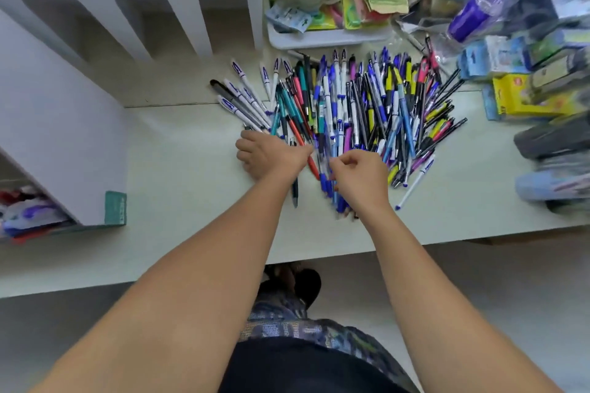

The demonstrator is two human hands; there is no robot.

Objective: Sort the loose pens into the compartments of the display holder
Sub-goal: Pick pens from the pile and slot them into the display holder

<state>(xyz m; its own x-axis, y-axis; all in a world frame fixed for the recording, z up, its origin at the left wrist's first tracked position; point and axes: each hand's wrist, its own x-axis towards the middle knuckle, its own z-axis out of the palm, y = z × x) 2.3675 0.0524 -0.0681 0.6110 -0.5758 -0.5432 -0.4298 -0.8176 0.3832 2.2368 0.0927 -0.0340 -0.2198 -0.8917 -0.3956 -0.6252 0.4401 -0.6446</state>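
Note:
A big heap of loose pens (360, 105) in blue, black, yellow, pink and teal fans out over the pale table (178, 169). My right hand (362, 177) is at the heap's near edge, thumb and fingers pinching a blurred bunch of blue pens (332, 193). My left hand (269, 153) is just to its left with fingers curled downward and thumb reaching to a red pen (311, 163); what lies under its fingers is hidden. The grey-white display holder (127, 41) with arched slots stands at the left, and a lower compartment (28, 210) holds red and blue pens.
A white tray (322, 38) of packets sits behind the heap. A clear bottle with a purple label (479, 9), a yellow box (526, 96) and stacked stationery packs (555, 143) crowd the right side. The table's front edge (351, 244) is near my body.

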